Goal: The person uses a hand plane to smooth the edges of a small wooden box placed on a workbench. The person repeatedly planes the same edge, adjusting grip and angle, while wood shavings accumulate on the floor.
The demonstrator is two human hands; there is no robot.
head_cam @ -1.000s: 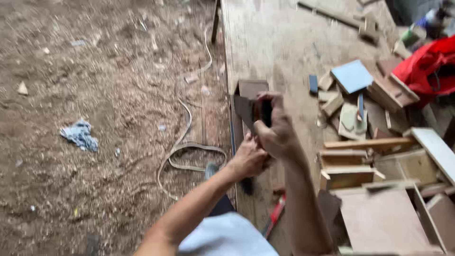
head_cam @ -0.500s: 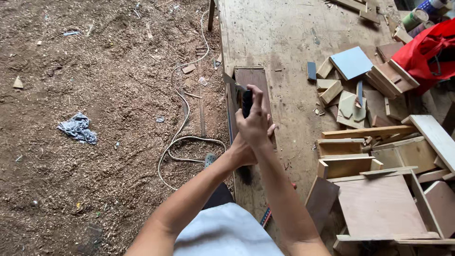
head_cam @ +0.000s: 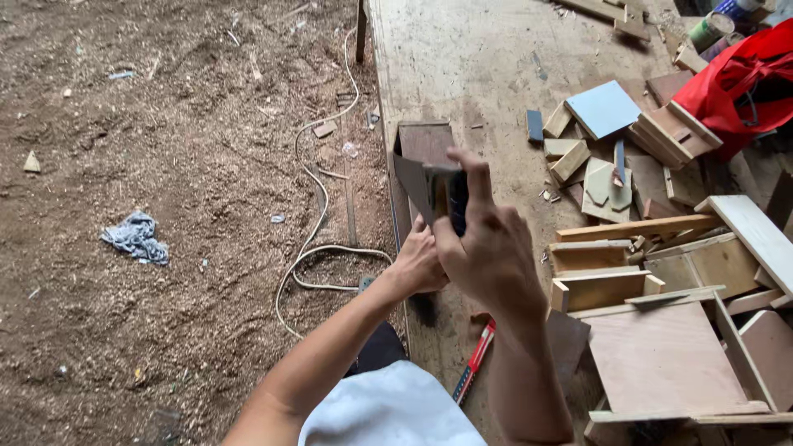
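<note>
My right hand [head_cam: 489, 252] is raised over the workbench's left edge, its fingers wrapped around a small dark block [head_cam: 452, 196]. A thin brown sheet [head_cam: 411, 183] sticks out to the left of the block, folded against it. Just below and left, my left hand [head_cam: 420, 263] touches the underside of the block and sheet. Behind both hands a brown wooden board [head_cam: 426, 139] lies flat on the wooden workbench [head_cam: 462, 66]. What exactly the block is cannot be made out.
Wood offcuts [head_cam: 607, 157] and open plywood boxes [head_cam: 665, 355] crowd the bench's right side, with a red bag [head_cam: 735, 83] and cans [head_cam: 710, 29] at the far right. A red-handled tool [head_cam: 477, 362] lies near me. A white cable [head_cam: 310, 248] and grey rag [head_cam: 136, 238] lie on the sawdust floor.
Both hands have stayed together on the block and sheet. My right hand's fingers have shifted over the block's top, and the view has dropped slightly toward the bench.
</note>
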